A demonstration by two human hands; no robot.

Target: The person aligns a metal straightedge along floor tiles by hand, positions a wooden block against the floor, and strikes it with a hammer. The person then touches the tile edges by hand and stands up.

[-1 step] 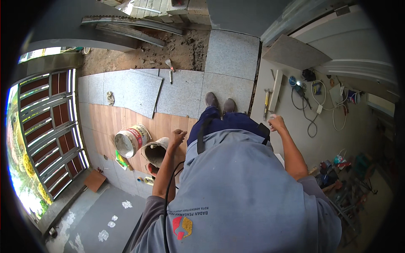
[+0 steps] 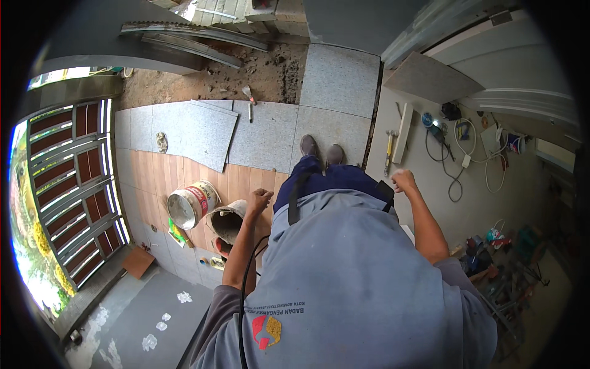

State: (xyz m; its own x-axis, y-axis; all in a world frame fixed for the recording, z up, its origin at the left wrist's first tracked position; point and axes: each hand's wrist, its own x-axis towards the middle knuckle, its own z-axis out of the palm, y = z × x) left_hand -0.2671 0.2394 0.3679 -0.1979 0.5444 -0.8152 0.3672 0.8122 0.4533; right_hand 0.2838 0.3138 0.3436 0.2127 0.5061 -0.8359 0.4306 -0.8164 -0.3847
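My left hand hangs by my left hip with its fingers curled in. Nothing shows in it. Nearest to it is an open grey bucket with a dark inside, partly behind my forearm. On the other side, my right hand is closed too, held by my right hip, and I see nothing in it. Just beyond it lie a hammer with a yellow handle and a long pale bar. My shoes stand on a grey floor tile.
A loose grey tile overlaps the laid ones at left, near a white bucket. Bare soil lies ahead. To the right are an angle grinder, tangled cords and piled tools. A slatted gate borders the far left.
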